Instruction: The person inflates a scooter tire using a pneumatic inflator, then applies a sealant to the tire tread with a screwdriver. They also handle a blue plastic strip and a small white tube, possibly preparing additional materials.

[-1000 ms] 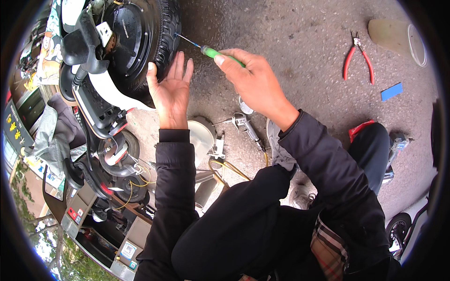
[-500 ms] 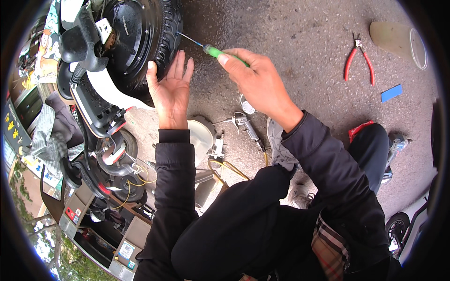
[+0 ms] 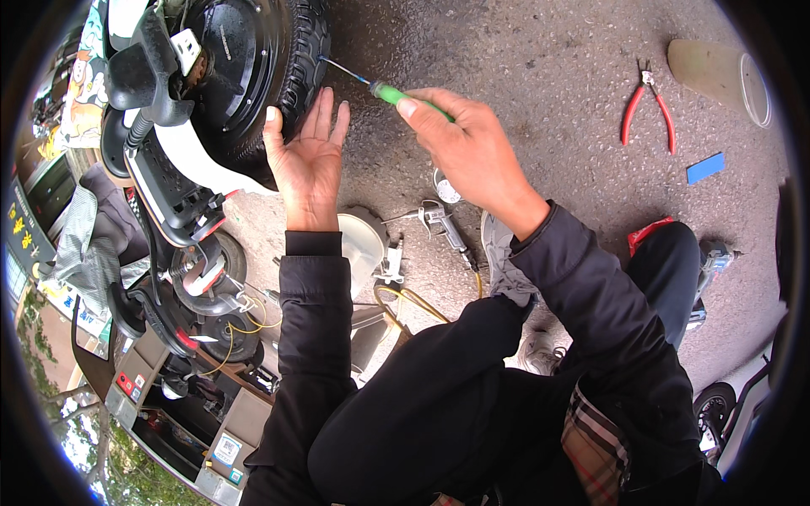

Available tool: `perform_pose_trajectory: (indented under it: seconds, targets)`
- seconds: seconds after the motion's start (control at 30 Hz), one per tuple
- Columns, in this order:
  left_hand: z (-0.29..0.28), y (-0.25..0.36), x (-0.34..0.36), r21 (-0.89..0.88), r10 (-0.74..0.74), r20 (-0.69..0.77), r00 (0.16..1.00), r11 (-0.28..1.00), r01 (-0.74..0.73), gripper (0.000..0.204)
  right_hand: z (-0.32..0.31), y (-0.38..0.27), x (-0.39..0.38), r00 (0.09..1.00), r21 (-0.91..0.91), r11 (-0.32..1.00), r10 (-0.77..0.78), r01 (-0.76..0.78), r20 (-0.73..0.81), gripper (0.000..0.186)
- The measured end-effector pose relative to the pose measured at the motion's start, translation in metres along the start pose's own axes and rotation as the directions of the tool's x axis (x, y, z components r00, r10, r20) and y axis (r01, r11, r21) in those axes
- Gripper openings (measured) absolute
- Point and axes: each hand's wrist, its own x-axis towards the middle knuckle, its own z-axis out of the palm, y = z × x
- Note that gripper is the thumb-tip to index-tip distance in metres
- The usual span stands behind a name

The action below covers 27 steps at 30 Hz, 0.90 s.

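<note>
My right hand [image 3: 472, 156] grips a green-handled tool [image 3: 388, 93], whose thin shaft reaches the tread of a black knobbly tire [image 3: 308, 46] on a wheel with a black hub [image 3: 228, 59]. My left hand [image 3: 308, 169] is palm up with fingers apart, its fingertips against or just below the tire's lower edge. It holds nothing. A black and white scooter body [image 3: 173, 190] lies left of the wheel.
On the pavement [image 3: 565, 93] lie red-handled cutters [image 3: 646, 110], a blue block [image 3: 705, 167], a cloudy container [image 3: 700, 72], an air gun [image 3: 443, 228], a round tin [image 3: 447, 187] and a power tool [image 3: 713, 266]. A bucket [image 3: 359, 244] and toolbox [image 3: 148, 363] are nearer my left side.
My right hand and the green tool have shifted very slightly to the right. My left hand stays almost still beside the tire.
</note>
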Motion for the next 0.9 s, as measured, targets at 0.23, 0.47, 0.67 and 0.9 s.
perform_pose_trajectory:
  seconds: [0.23,0.47,0.67,0.9]
  targets:
    - [-0.002,0.000,0.002,0.011,0.001,-0.002,1.000,1.000,-0.001,0.071,0.000,0.019,0.002,1.000,-0.048,0.999,-0.020,0.020,-0.009,0.040]
    - [-0.003,0.001,0.006,0.011,-0.023,-0.005,1.000,1.000,0.023,0.077,0.010,-0.016,0.019,0.936,-0.592,0.741,-0.346,0.317,0.067,0.024]
    - [-0.011,0.003,0.005,0.030,-0.020,0.007,1.000,0.999,0.019,0.075,0.015,-0.025,0.038,0.899,-0.737,0.563,-0.416,0.374,0.139,0.018]
    - [-0.010,0.003,0.006,0.053,-0.006,0.023,1.000,0.999,0.005,0.078,0.026,-0.013,0.050,0.862,-0.705,0.559,-0.485,0.436,0.148,0.026]
